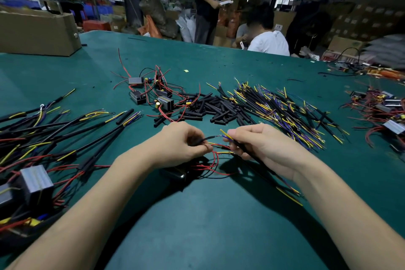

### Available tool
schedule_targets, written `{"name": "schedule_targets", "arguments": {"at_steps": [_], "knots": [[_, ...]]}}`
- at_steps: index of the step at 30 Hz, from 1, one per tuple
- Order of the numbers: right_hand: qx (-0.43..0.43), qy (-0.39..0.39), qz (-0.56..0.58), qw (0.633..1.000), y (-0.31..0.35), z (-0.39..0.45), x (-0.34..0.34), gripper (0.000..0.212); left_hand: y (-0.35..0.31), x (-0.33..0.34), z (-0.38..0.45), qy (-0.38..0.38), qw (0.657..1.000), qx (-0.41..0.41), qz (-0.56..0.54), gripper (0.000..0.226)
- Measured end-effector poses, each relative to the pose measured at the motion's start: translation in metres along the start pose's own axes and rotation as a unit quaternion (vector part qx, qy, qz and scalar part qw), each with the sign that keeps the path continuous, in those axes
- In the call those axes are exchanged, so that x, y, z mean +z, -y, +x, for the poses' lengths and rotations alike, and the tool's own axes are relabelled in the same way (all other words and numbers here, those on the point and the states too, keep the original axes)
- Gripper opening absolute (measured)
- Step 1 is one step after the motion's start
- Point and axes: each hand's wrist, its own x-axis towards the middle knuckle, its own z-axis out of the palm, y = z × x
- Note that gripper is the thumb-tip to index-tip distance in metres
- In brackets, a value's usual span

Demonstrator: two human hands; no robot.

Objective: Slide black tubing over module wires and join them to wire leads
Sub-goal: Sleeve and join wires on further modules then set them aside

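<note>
My left hand pinches a black wire and red wires that loop down to a dark module lying on the green table under that wrist. My right hand grips a black-sheathed wire lead whose yellow and purple ends stick out toward the left hand. The wire ends of both hands meet between the fingertips. A heap of short black tubing pieces lies just beyond my hands.
Loose modules with red wires lie behind the tubing. A heap of yellow-purple leads lies at right, joined assemblies at left, more modules far right. A cardboard box stands back left. People work beyond the table.
</note>
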Motion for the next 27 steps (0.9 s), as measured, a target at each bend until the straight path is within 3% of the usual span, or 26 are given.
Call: {"name": "schedule_targets", "arguments": {"at_steps": [3,6,11,14,20,22,27], "knots": [[-0.014,-0.008,-0.016,1.0,-0.0003,-0.0008,0.0024,0.024,0.0013,-0.0009,0.0,-0.013,1.0,0.009,-0.004,0.019],[-0.01,-0.023,-0.045,0.999,-0.002,-0.0003,0.0039,0.025,0.0019,-0.0027,-0.0006,0.027,0.996,-0.004,-0.087,0.014],[-0.004,-0.026,-0.033,0.999,-0.0023,-0.0009,0.0029,0.027,0.0023,-0.0075,-0.0031,0.074,0.974,-0.031,-0.211,0.038],[-0.006,-0.023,-0.019,1.0,-0.0021,-0.0011,0.004,0.026,0.0003,-0.0069,-0.0038,0.068,0.974,-0.038,-0.214,0.05],[-0.017,-0.006,-0.005,1.0,-0.0015,-0.0015,0.002,0.026,-0.0046,-0.0086,-0.0032,0.133,0.957,-0.095,-0.238,0.069],[-0.024,-0.001,-0.002,1.0,-0.0011,-0.0014,0.0021,0.024,-0.0035,-0.0087,-0.0024,0.118,0.955,-0.102,-0.251,0.066],[-0.045,-0.012,-0.045,0.998,-0.0001,-0.0041,0.0042,0.015,-0.0013,-0.0102,-0.0032,0.055,0.967,-0.096,-0.229,0.029]]}}
